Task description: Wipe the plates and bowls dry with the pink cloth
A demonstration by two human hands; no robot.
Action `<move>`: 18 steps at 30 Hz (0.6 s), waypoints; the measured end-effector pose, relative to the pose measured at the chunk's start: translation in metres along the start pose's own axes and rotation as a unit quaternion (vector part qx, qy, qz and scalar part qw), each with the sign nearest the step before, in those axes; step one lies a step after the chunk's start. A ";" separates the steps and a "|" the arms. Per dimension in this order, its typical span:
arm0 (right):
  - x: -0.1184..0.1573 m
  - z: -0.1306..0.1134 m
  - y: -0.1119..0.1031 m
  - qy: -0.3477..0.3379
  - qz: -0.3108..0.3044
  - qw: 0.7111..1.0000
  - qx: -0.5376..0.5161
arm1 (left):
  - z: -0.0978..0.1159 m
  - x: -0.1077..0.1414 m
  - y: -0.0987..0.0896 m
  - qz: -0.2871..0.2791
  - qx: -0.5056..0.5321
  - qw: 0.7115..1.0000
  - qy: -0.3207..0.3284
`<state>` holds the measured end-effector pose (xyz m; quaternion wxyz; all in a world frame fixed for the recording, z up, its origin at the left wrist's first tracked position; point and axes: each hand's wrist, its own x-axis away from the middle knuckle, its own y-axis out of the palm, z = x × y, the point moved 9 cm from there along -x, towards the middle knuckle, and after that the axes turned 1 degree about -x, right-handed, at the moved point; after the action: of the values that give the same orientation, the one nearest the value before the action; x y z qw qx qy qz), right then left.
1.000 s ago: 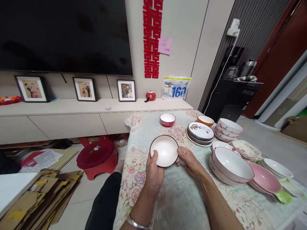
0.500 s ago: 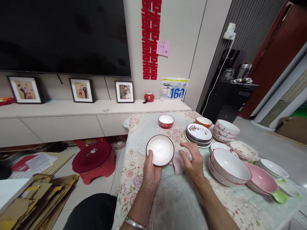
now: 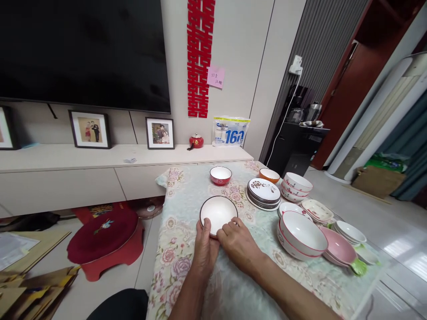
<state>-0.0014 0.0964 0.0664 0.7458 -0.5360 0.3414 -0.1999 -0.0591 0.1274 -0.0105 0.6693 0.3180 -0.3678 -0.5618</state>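
A white bowl with a dark rim (image 3: 218,211) is tilted up above the flowered tablecloth. My left hand (image 3: 204,246) grips it from below at the left, thumb over the near rim. Fingers curled, my right hand (image 3: 238,242) lies against the near right part of the same bowl; the cloth seen earlier is hidden or folded in that hand, I cannot make out which. Beyond the bowl sits a red bowl with a white inside (image 3: 220,175). To the right is a stack of patterned plates (image 3: 264,192).
Right side of the table (image 3: 187,200): an orange bowl (image 3: 269,175), stacked white bowls (image 3: 296,184), large red-rimmed bowls (image 3: 304,233), pink dishes (image 3: 338,245) and small white dishes (image 3: 350,232). A red stool (image 3: 103,231) stands left of the table.
My right hand has moved left onto the bowl and its fingers have curled. The pink cloth beside the bowl no longer shows on the table. The view has turned right.
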 end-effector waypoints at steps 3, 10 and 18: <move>-0.006 0.016 -0.013 0.035 -0.047 0.998 -0.018 | 0.001 0.002 0.007 -0.030 0.003 0.999 -0.013; -0.009 0.132 -0.048 0.215 -0.068 0.973 -0.053 | -0.013 -0.003 -0.010 0.002 -0.182 0.982 -0.043; -0.012 0.290 -0.066 0.370 -0.082 0.924 0.055 | -0.036 -0.018 -0.015 -0.051 -0.416 0.908 -0.012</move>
<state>0.2048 0.2735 0.1870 0.5757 -0.4078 0.5363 -0.4633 -0.0378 0.1434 -0.0442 0.7069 0.0224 -0.0916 -0.7010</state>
